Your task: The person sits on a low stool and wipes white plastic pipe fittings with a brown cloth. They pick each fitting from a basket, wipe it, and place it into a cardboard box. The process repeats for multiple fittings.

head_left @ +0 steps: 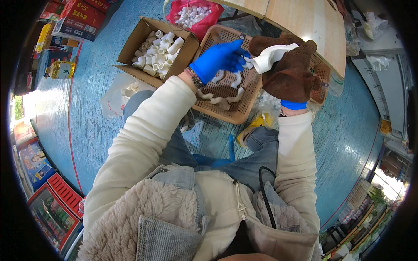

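Observation:
My left hand (219, 62), in a blue glove, is over a tan plastic basket (241, 114) with its fingers apart. Close to its fingertips is the open end of a white curved pipe fitting (272, 57). A brown cloth (292, 78) covers most of my right hand (292, 105), also blue-gloved; only the wrist part shows. The fitting lies in this cloth, gripped through it, though the fingers are hidden. Inside the basket lie several white curved pipe fittings (235, 95).
Left of the basket stands a cardboard box (186, 51) full of short white pipe fittings. Behind it sits a pink bag (208, 27) of small white pieces. A wooden table (305, 19) is at the far right, with another tan basket (321, 82) under its edge. A clear bag (114, 93) lies on the blue floor.

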Available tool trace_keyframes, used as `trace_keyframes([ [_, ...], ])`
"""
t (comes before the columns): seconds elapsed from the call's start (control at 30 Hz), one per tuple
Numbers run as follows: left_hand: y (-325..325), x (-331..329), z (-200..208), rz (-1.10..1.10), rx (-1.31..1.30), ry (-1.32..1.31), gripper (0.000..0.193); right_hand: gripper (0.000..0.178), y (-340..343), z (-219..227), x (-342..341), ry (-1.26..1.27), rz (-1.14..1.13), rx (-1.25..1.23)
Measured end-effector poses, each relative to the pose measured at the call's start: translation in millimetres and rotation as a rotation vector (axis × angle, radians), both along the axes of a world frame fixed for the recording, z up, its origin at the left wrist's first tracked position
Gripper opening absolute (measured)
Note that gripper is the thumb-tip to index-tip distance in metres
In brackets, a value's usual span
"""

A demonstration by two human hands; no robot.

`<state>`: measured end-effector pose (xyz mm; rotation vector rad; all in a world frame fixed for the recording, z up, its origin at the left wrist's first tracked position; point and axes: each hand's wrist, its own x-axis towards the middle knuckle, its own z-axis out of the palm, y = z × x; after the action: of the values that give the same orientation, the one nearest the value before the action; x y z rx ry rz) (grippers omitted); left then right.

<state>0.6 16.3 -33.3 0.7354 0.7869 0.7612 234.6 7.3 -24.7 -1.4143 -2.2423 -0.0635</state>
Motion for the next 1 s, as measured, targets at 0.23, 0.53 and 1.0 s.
trace_keyframes([
  [0.23,-22.0,19.1,15.4,-0.133,-0.046,-0.293,0.05,0.047,-4.2,20.5,-13.6,0.202,0.192,-0.253],
  [0.53,-24.5,21.9,22.7,0.302,0.711,0.724,0.048,0.044,-9.4,-13.8,-27.5,0.577,0.182,-0.32],
  [1.0,-45.6,23.7,36.4,0.062,1.108,1.03,0.047,0.053,-23.1,13.2,-42.5,-0.102,0.026,-0.221],
])
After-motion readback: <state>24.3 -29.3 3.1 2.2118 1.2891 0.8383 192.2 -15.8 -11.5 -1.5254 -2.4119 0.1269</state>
